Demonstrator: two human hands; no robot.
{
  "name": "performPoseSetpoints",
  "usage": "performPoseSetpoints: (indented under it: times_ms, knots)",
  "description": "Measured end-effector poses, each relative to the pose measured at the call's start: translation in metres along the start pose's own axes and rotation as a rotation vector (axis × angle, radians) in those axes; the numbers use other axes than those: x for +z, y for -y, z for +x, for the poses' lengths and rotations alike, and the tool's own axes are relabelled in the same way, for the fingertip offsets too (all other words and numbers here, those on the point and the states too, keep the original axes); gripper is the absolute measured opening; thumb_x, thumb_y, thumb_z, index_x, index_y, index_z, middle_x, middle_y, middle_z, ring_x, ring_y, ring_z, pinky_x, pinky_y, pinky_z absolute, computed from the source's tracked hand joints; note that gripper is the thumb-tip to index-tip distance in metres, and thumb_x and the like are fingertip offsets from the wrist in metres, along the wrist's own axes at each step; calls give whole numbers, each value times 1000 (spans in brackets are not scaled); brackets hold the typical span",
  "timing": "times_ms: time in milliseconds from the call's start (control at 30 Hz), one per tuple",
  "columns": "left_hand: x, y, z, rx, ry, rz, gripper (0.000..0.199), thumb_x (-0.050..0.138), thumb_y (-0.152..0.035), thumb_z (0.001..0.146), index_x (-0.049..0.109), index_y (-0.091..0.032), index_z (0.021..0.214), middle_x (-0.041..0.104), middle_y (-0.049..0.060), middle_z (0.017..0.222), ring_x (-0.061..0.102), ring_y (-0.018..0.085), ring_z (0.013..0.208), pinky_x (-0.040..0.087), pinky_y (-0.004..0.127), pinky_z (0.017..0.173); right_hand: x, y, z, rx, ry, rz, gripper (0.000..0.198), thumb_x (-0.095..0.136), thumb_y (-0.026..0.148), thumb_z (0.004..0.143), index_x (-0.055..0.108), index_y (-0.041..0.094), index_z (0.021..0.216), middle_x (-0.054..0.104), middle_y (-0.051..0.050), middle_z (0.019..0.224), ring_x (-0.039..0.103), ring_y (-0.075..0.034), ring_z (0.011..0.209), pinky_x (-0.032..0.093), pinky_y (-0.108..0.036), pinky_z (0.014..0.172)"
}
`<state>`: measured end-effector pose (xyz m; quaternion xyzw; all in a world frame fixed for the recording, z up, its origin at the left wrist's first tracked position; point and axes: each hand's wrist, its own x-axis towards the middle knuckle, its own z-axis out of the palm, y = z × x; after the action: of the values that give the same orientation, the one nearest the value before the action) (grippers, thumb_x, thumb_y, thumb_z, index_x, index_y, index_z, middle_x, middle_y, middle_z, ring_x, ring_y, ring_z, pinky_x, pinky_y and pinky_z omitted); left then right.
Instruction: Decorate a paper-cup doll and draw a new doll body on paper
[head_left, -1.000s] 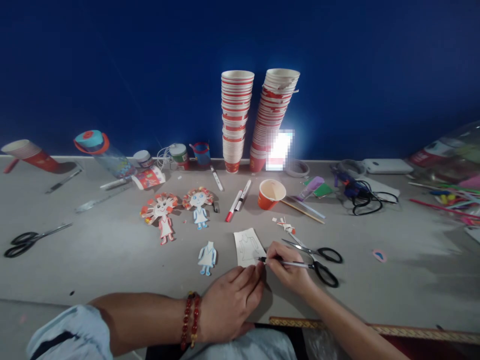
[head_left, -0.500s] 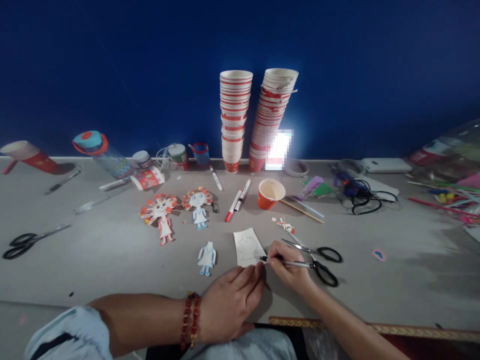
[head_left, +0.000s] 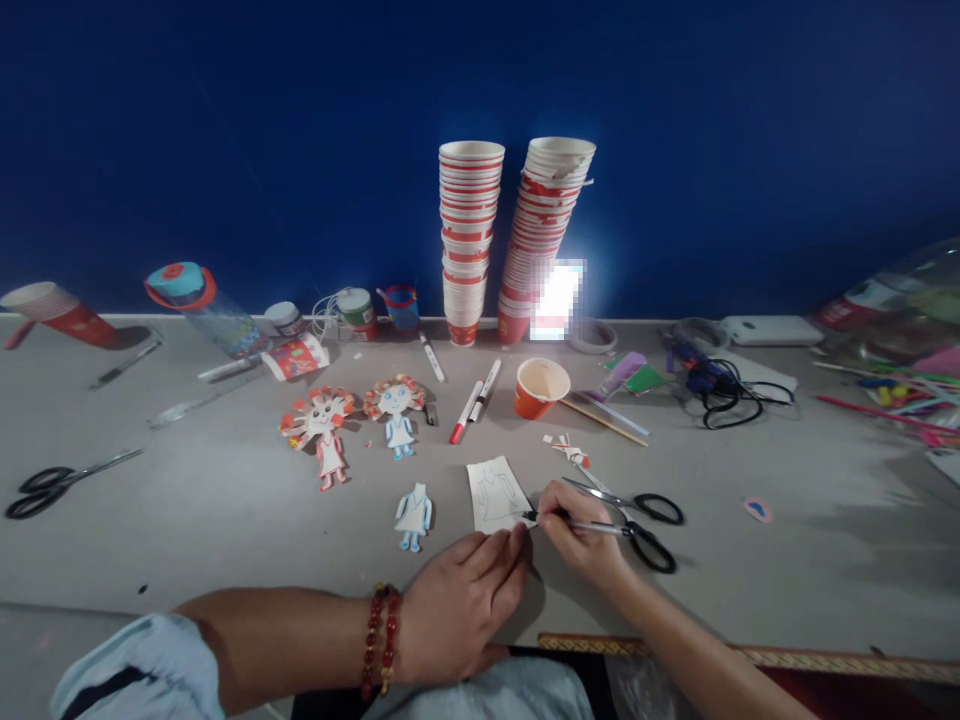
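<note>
My right hand (head_left: 585,535) pinches a dark-tipped pen (head_left: 529,516), its point on a small white piece of paper (head_left: 489,485). A thin outline of a dress-like body with arms is drawn there. Flat on the table lies my left hand (head_left: 465,605), fingertips at the paper's lower edge. Black-handled scissors (head_left: 660,508) rest beside and partly behind my right hand. To the left is a headless paper doll cutout (head_left: 413,515) with blue edges. Farther back lie a red-dressed paper doll (head_left: 330,450) and a blue-edged one (head_left: 400,430), both with fringed red-and-white heads.
Two tall paper cup stacks (head_left: 471,230) stand by the blue wall. An orange cup (head_left: 541,388), markers (head_left: 486,390) and paper scraps (head_left: 572,452) sit in the middle. Another pair of scissors (head_left: 49,490) and a bottle (head_left: 210,310) are left; a glue gun (head_left: 694,370) is right.
My right hand and the pen tip have shifted very slightly to the right on the paper. My left hand stays in place.
</note>
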<state>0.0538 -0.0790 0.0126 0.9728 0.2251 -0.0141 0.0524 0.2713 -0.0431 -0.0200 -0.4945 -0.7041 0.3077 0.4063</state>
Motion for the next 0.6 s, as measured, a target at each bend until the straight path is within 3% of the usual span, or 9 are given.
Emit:
performPoseSetpoints:
  times_ms: [600]
  knots:
    - [-4, 3, 0, 7, 37, -61, 91, 58, -56, 89, 22, 1, 150, 17, 28, 159, 31, 33, 140, 26, 40, 111, 0, 2, 0, 31, -32, 2, 19, 48, 17, 78, 45, 22, 60, 46, 3, 54, 43, -13, 52, 34, -26, 52]
